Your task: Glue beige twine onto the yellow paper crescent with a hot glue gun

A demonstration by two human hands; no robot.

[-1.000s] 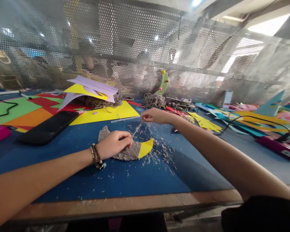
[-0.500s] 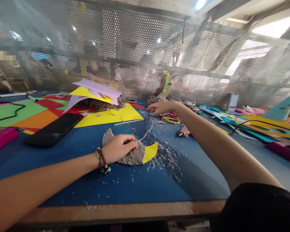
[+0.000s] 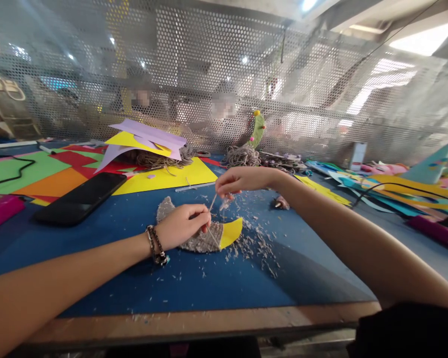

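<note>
A crescent shape (image 3: 205, 240) lies on the blue table, mostly covered with grey-beige yarn. Its right tip is bare yellow (image 3: 232, 232). My left hand (image 3: 188, 223) rests over the middle of the crescent, thumb and index finger pinched on a strand of yarn (image 3: 212, 203). Just above and to the right, my right hand (image 3: 233, 181) has its fingers closed on the same strand, which runs taut between the two hands. Part of the crescent is hidden under my left hand. Short yarn clippings (image 3: 256, 243) are scattered right of the yellow tip.
A black phone (image 3: 80, 199) lies at left, by coloured paper sheets (image 3: 168, 178). Yarn bundles (image 3: 242, 156) and a green crescent (image 3: 258, 130) stand at the back, before a perforated metal screen (image 3: 194, 64). Paper cutouts (image 3: 414, 179) and a purple tool (image 3: 435, 232) are at right.
My right hand has come down and nearer to my left hand, and the strand between them is shorter and straighter. My left hand stays on the crescent.
</note>
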